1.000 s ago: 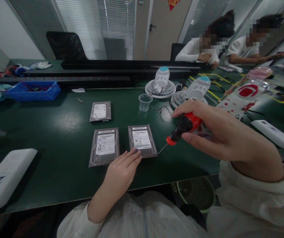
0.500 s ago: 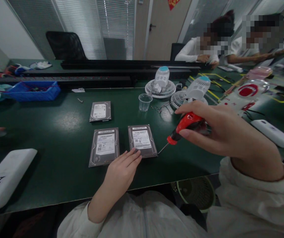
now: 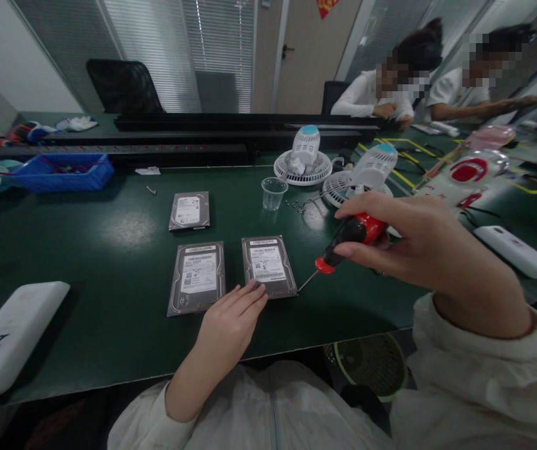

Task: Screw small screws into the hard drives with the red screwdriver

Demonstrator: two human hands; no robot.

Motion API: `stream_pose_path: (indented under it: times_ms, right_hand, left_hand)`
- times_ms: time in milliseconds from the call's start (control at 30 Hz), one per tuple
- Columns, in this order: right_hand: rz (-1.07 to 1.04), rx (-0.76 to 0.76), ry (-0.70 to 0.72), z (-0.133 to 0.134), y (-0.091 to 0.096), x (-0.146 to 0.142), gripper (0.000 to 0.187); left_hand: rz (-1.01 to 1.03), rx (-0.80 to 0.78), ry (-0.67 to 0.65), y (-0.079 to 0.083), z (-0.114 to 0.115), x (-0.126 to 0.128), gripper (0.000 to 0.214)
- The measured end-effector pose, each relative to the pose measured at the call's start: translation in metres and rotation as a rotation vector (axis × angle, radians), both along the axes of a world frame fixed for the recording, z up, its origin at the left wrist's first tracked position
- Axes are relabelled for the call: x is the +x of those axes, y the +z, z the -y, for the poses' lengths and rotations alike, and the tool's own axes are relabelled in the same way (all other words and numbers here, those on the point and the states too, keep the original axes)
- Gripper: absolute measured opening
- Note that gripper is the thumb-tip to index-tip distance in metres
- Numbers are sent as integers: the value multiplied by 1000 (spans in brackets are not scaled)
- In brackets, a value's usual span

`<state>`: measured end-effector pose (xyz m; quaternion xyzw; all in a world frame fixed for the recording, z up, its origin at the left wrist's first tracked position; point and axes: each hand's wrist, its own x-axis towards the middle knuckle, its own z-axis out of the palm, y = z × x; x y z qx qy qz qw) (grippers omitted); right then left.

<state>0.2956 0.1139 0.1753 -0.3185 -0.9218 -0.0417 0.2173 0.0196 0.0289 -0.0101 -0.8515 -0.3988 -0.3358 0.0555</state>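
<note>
My right hand (image 3: 404, 240) grips a red and black screwdriver (image 3: 343, 245), thumb and fingers wrapped round its handle. The screwdriver slants down to the left, and its thin tip meets the lower right corner of a hard drive (image 3: 269, 264) with a white label. On that drive's lower left edge rests my left hand (image 3: 233, 315), its fingers stretched out and lying flat. A second hard drive (image 3: 197, 278) lies label up just to the left. Further back is a smaller-looking third hard drive (image 3: 189, 210).
Behind the drives stand a clear plastic cup (image 3: 274, 195), loose screws (image 3: 300, 206) and two white fans (image 3: 303, 165). White power banks (image 3: 19, 337) lie at both sides. A blue tray (image 3: 66, 172) is at back left. Two people sit at the far right.
The screwdriver's handle has turned within my right hand, showing more black, while its tip stays at the same corner. At the far left, another person's hand has left the view.
</note>
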Motion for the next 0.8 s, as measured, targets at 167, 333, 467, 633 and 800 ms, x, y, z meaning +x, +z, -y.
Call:
stream_pose_path:
  times_ms: [167, 333, 467, 633, 800]
  right_hand:
    - [-11, -102, 168, -1, 4, 3, 41]
    - [-74, -126, 177, 2, 2, 0, 38]
    - [-56, -21, 34, 5, -3, -1, 28]
    - [12, 26, 37, 4, 0, 0, 33]
    - [-33, -161, 181, 4, 4, 0, 41]
  left_hand:
    - [0, -8, -5, 0, 0, 0, 32]
    - [-9, -13, -6, -1, 1, -2, 31]
    - [-14, -21, -5, -2, 1, -2, 31]
    - [-17, -25, -2, -2, 1, -2, 32]
    - [-22, -26, -5, -1, 1, -2, 31]
